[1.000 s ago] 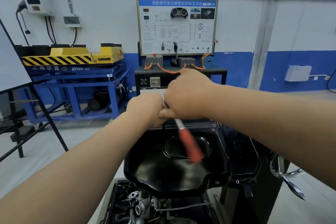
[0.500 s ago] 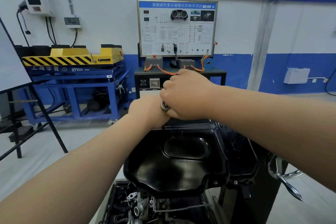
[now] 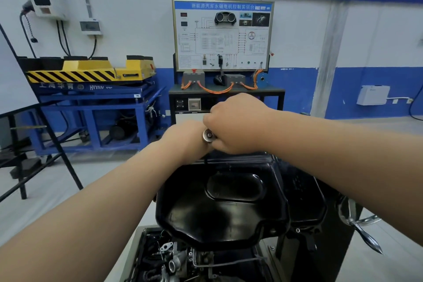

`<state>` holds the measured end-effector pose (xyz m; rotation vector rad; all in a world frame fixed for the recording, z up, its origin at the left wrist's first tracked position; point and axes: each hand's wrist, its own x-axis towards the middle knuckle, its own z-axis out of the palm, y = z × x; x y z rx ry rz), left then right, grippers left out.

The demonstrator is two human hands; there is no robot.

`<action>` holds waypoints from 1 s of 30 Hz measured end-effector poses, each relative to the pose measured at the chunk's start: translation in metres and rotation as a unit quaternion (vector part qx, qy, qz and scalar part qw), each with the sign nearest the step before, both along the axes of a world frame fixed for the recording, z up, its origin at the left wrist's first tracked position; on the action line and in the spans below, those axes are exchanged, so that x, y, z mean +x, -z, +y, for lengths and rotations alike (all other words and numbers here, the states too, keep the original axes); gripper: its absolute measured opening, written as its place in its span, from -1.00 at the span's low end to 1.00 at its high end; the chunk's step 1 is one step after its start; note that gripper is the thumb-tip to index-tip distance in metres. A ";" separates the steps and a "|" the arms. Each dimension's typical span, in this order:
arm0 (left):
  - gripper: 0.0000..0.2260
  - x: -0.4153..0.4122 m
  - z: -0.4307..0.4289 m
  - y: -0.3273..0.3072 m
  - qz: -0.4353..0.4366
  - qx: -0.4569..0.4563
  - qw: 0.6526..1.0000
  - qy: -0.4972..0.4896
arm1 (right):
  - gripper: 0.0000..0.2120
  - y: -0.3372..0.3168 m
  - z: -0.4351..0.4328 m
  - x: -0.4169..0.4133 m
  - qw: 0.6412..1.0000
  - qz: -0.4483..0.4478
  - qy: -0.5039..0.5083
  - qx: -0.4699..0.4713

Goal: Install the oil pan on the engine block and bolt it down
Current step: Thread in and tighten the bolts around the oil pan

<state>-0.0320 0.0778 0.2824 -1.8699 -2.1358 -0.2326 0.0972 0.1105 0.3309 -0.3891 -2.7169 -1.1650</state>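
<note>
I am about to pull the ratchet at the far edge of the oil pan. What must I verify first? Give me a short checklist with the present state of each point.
1. The oil pan lies on top of the engine: ok.
2. The right hand grips the ratchet: ok.
3. The left hand is close beside the ratchet head to steady it: ok; its fingers are hidden.
4. The socket sits fully on the bolt: cannot tell, the hands cover it.
5. The pan flange is flush all round: cannot tell from this view.
</note>
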 end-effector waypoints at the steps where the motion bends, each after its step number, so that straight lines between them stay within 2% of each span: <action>1: -0.78 -0.002 -0.001 -0.001 0.002 -0.001 1.000 -0.004 | -0.76 0.002 -0.002 -0.002 1.000 0.012 0.008 -0.006; 4: -0.75 -0.013 -0.005 0.002 -0.031 -0.003 0.999 0.034 | -0.66 0.003 -0.006 -0.007 0.999 0.031 0.006 -0.012; 6: -0.78 -0.029 -0.005 0.008 -0.092 -0.025 0.995 0.032 | -0.72 0.004 -0.004 -0.007 0.999 0.042 0.009 -0.029; 7: -0.78 -0.039 -0.006 0.012 -0.155 -0.028 0.988 0.007 | -0.78 0.005 -0.002 -0.006 0.998 0.044 0.008 -0.045; 8: -0.77 -0.050 -0.008 0.018 -0.266 -0.016 0.963 -0.024 | -0.82 0.008 -0.001 -0.004 0.997 0.043 0.005 -0.067; 9: -0.78 -0.060 -0.010 0.022 -0.430 0.006 0.901 -0.061 | -0.85 0.011 0.001 -0.001 0.995 0.038 0.000 -0.094; 10: -0.78 -0.070 -0.011 0.025 -0.614 0.027 0.783 -0.096 | -0.86 0.014 0.001 0.000 0.992 0.031 -0.006 -0.119; 11: -0.78 -0.080 -0.011 0.029 -0.765 0.043 0.632 -0.118 | -0.84 0.016 0.001 0.001 0.990 0.027 -0.014 -0.137; 12: -0.78 -0.089 -0.010 0.033 -0.862 0.062 0.489 -0.116 | -0.84 0.017 0.002 0.001 0.989 0.030 -0.026 -0.142; 13: -0.80 -0.096 -0.007 0.036 -0.915 0.087 0.380 -0.106 | -0.85 0.015 0.003 0.000 0.990 0.042 -0.042 -0.132; 16: -0.85 -0.103 0.006 0.042 -0.956 0.249 0.136 -0.072 | -0.84 -0.002 0.010 -0.005 0.985 0.129 -0.099 -0.065; 17: -0.81 -0.100 0.011 0.042 -0.946 0.310 0.069 -0.063 | -0.83 -0.008 0.014 -0.008 0.977 0.172 -0.110 -0.059; 18: -0.77 -0.093 0.015 0.042 -0.934 0.352 0.018 -0.059 | -0.83 -0.012 0.019 -0.012 0.966 0.219 -0.119 -0.063; 19: -0.75 -0.086 0.019 0.040 -0.926 0.372 -0.015 -0.063 | -0.84 -0.011 0.025 -0.016 0.954 0.262 -0.124 -0.070; 20: -0.76 -0.079 0.024 0.038 -0.928 0.366 -0.023 -0.065 | -0.83 -0.007 0.031 -0.022 0.943 0.299 -0.120 -0.080; 21: -0.77 -0.073 0.029 0.034 -0.938 0.340 -0.002 -0.065 | -0.83 0.000 0.037 -0.028 0.934 0.326 -0.109 -0.094; 22: -0.78 -0.068 0.034 0.030 -0.952 0.298 0.038 -0.061 | -0.82 0.007 0.043 -0.034 0.927 0.346 -0.095 -0.110; 23: -0.77 -0.065 0.040 0.028 -0.962 0.249 0.094 -0.056 | -0.82 0.015 0.050 -0.039 0.920 0.362 -0.080 -0.125; 24: -0.77 -0.063 0.045 0.025 -0.964 0.200 0.167 -0.056 | -0.82 0.024 0.058 -0.043 0.915 0.373 -0.062 -0.138; 25: -0.77 -0.062 0.049 0.024 -0.951 0.163 0.254 -0.062 | -0.82 0.032 0.065 -0.046 0.912 0.380 -0.042 -0.147; 27: -0.80 -0.062 0.053 0.025 -0.886 0.125 0.439 -0.082 | -0.80 0.049 0.079 -0.050 0.910 0.381 -0.005 -0.161; 28: -0.80 -0.063 0.054 0.026 -0.841 0.112 0.521 -0.092 | -0.80 0.058 0.084 -0.053 0.912 0.374 0.009 -0.171; 30: -0.80 -0.069 0.056 0.031 -0.745 0.075 0.656 -0.098 | -0.81 0.072 0.092 -0.058 0.912 0.361 0.028 -0.191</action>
